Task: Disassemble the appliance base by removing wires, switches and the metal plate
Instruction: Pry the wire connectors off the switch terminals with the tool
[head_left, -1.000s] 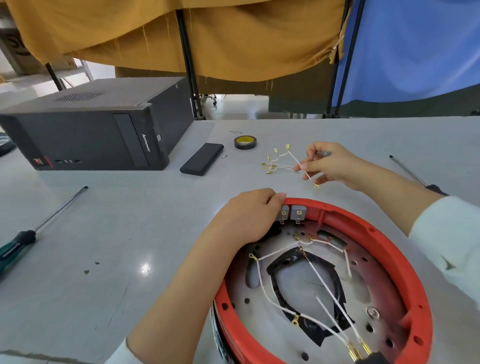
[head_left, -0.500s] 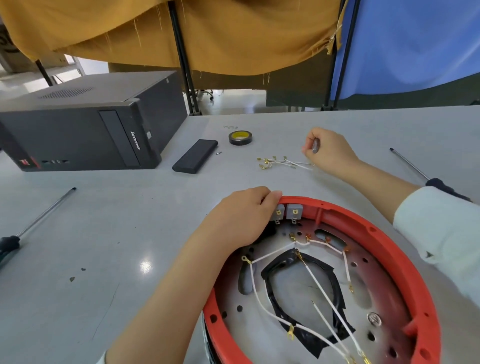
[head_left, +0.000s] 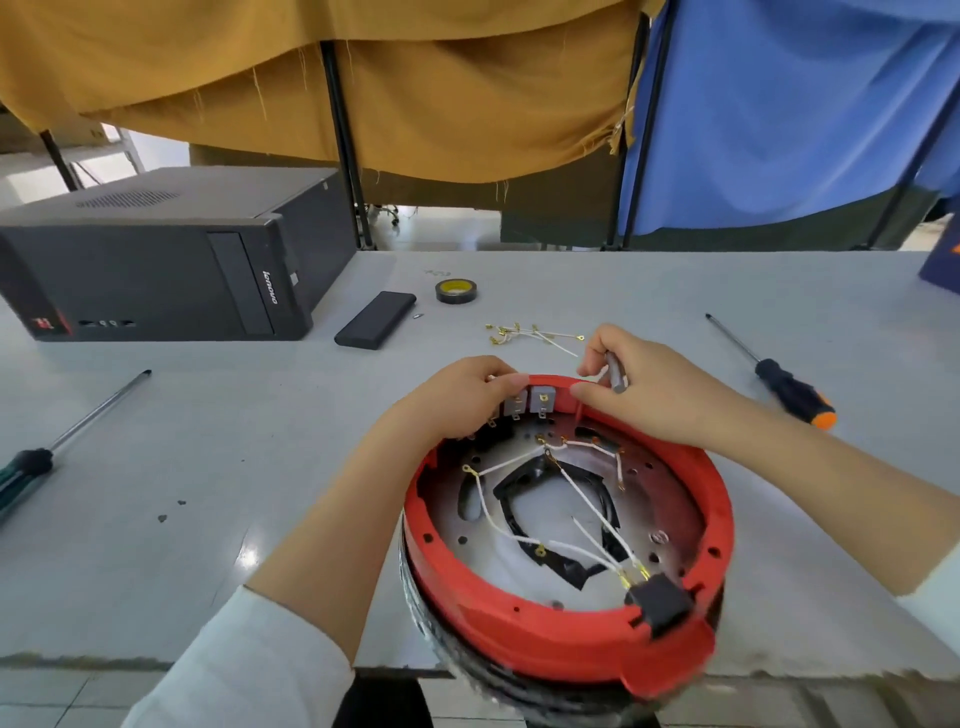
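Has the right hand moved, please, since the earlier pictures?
Yes. The right hand has come back from the loose wires on the table to the red base's rim.

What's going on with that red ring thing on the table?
A person is taking apart a round red appliance base. The left hand grips its far rim beside two grey switches; the right hand holds a small grey tool there. Some removed wires lie behind; white wires remain inside.
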